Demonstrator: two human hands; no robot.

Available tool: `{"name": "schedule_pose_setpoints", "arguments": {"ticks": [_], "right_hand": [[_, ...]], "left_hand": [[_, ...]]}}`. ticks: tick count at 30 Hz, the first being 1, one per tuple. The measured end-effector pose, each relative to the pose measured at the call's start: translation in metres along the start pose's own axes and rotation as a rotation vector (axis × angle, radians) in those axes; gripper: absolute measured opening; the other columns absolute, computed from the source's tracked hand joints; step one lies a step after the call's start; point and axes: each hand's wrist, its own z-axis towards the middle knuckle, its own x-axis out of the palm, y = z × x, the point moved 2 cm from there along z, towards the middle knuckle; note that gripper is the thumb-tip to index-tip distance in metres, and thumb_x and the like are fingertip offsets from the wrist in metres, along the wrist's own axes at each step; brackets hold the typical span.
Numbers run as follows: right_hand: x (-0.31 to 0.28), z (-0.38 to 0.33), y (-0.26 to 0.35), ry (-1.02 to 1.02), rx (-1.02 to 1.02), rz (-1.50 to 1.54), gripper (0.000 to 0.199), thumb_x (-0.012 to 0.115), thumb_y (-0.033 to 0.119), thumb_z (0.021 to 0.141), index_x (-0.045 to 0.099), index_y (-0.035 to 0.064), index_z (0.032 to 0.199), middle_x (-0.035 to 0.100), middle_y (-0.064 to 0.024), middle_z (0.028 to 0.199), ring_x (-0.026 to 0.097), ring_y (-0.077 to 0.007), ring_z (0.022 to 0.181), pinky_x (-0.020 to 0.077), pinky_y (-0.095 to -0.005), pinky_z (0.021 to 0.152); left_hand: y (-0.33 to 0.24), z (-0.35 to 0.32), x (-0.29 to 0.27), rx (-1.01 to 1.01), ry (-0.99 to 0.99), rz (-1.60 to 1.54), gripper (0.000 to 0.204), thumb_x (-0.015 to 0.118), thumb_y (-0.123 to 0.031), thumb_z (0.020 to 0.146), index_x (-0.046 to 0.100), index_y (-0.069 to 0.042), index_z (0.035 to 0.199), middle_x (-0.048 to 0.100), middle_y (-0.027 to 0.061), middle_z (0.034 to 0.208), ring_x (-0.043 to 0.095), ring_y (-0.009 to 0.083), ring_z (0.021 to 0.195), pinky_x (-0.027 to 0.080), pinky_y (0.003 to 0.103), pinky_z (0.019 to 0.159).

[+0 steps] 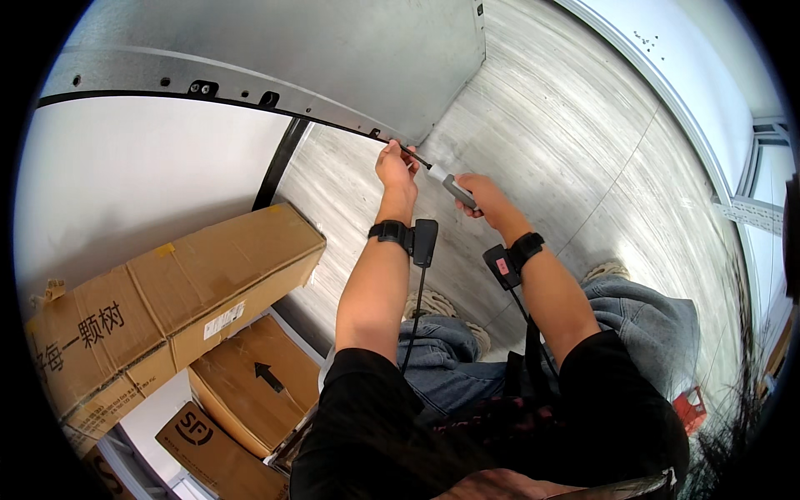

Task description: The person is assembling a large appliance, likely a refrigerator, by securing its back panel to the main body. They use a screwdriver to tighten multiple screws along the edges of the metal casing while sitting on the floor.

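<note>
My right hand (485, 195) grips a screwdriver (448, 186) with a grey and white handle; its thin dark shaft points up-left. My left hand (394, 164) pinches the shaft near its tip, right at the lower edge of a grey metal panel (333, 58). The tip meets the panel's perforated rail (250, 96) near its right end. Both wrists carry black bands with small devices and cables.
A long cardboard box (175, 292) lies on the left over two smaller cartons (254, 383). A white board (125, 175) stands behind them with a black bar (279, 162) beside it. Pale wood-grain floor (567, 142) spreads ahead; a white wall base (667, 92) runs on the right.
</note>
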Motion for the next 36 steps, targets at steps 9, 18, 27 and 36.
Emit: {"name": "schedule_pose_setpoints", "arguments": {"ticks": [9,18,27,36], "right_hand": [[-0.004,0.018,-0.015,-0.183,-0.273,-0.325,0.033,0.068,0.028,0.08,0.055,0.0025,0.097,0.059,-0.0107,0.083,0.057,-0.0195,0.072,0.0441,-0.0317,0.06],[0.006,0.016,-0.01,-0.218,-0.292,-0.437,0.043,0.072,0.021,0.075,0.053,0.0031,0.108,0.059,-0.0109,0.086,0.058,-0.018,0.078,0.0479,-0.0344,0.061],[0.001,0.03,-0.018,-0.082,-0.316,-0.507,0.046,0.071,0.013,0.073,0.051,0.0047,0.113,0.058,-0.0108,0.098,0.058,-0.0214,0.088,0.0474,-0.0353,0.071],[0.011,0.025,-0.015,-0.032,-0.221,-0.451,0.049,0.073,0.012,0.07,0.049,0.0062,0.112,0.056,-0.0104,0.097,0.055,-0.0225,0.087,0.0443,-0.0353,0.079]], "left_hand": [[0.004,-0.004,0.005,0.074,0.02,0.109,0.013,0.049,-0.022,0.096,0.052,-0.01,0.097,0.061,0.0033,0.08,0.052,0.0116,0.063,0.043,0.025,0.053],[-0.001,-0.002,-0.001,0.101,0.06,0.214,0.011,0.052,-0.018,0.095,0.058,-0.009,0.095,0.062,0.0024,0.082,0.06,0.0126,0.065,0.048,0.024,0.054],[-0.005,-0.007,0.003,0.068,0.076,0.184,0.012,0.054,-0.017,0.093,0.06,-0.009,0.101,0.062,0.002,0.081,0.06,0.0116,0.066,0.048,0.023,0.054],[-0.006,-0.007,0.0,0.089,0.064,0.27,0.01,0.057,-0.013,0.091,0.06,-0.01,0.101,0.06,0.0014,0.078,0.06,0.011,0.064,0.047,0.024,0.051]]}}
